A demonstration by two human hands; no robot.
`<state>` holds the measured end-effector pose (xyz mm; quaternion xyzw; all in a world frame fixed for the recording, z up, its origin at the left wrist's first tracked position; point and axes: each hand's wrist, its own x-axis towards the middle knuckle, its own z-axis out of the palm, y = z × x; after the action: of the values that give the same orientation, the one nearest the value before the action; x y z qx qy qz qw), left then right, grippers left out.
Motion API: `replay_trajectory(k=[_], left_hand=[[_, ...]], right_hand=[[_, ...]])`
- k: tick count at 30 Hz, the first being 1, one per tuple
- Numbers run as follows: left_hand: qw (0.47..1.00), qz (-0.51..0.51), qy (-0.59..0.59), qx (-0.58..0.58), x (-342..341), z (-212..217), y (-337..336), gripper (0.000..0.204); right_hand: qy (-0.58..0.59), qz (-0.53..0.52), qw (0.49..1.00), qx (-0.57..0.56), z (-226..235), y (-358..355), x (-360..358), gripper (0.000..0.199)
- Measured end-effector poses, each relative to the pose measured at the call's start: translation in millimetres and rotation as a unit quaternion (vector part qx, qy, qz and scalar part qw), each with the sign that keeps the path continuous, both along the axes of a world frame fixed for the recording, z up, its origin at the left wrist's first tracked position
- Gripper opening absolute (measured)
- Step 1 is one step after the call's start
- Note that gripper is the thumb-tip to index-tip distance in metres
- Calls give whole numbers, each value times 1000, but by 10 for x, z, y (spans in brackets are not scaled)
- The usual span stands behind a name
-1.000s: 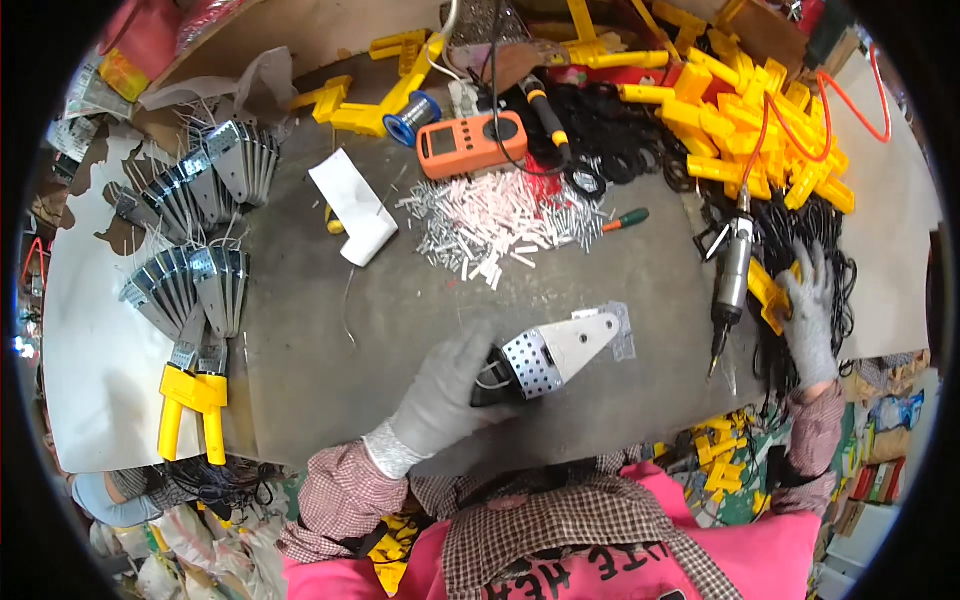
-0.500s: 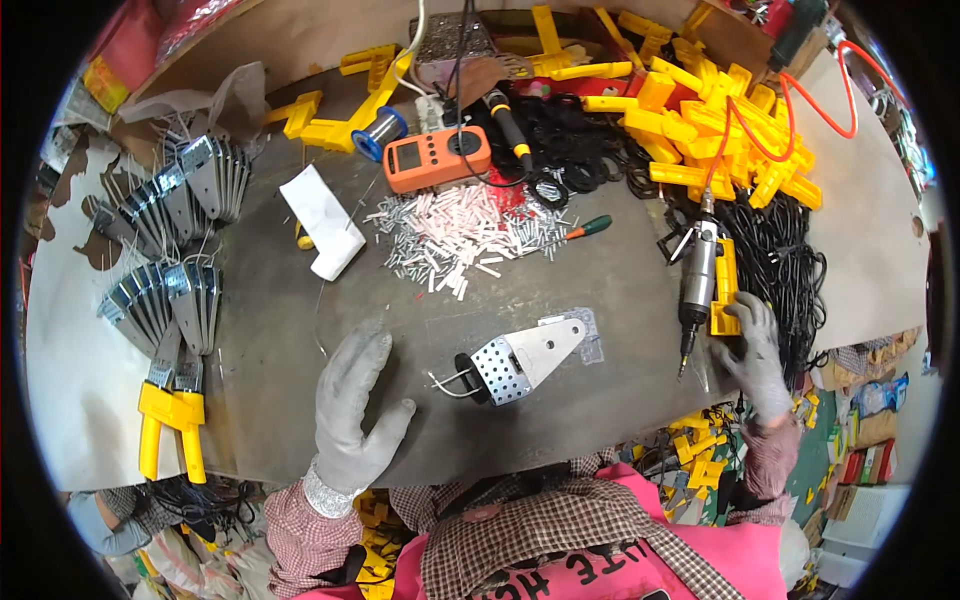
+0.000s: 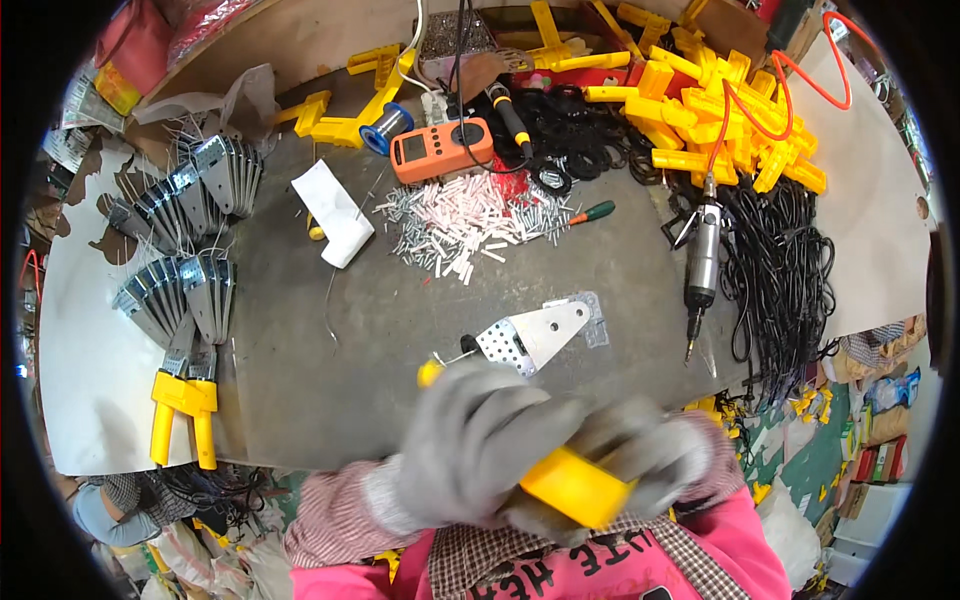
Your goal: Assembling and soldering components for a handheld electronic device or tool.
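Close in front of my body, both gloved hands are closed around a yellow plastic handle piece (image 3: 580,488). My left hand (image 3: 465,440) wraps it from the left, smeared a little by motion. My right hand (image 3: 655,455) grips from the right, its fingers blurred and partly hidden. Another yellow end (image 3: 430,374) shows beyond my left hand; whether it is the same piece I cannot tell. Just beyond the hands, a tapered metal bracket with a perforated end (image 3: 535,335) lies on the table. A black ring and a pale wire sit at its left end, partly covered by my left hand.
A pneumatic screwdriver (image 3: 704,255) on an orange hose lies right, beside black cords (image 3: 775,270). Yellow handle pieces (image 3: 730,120) are heaped behind. Small pins and sleeves (image 3: 465,220) lie below an orange meter (image 3: 442,150). Metal brackets (image 3: 175,290) stand in fans at left.
My right hand has taken a yellow handle piece from beside the screwdriver and brought it to my body. My left hand has moved right from the table to meet it.
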<state>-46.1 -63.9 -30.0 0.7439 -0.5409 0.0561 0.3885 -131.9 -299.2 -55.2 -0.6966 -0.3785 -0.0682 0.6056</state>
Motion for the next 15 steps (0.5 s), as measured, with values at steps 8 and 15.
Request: replay_trajectory(k=[8,15], left_hand=[[926,315,101,182,376,-1091,222,42],[991,110,-1,80,754,-831,195,34]], right_hand=[[99,-199,899,-378,-792,-249,277,95],[136,-355,876,-296,-500,-707,1217,32]])
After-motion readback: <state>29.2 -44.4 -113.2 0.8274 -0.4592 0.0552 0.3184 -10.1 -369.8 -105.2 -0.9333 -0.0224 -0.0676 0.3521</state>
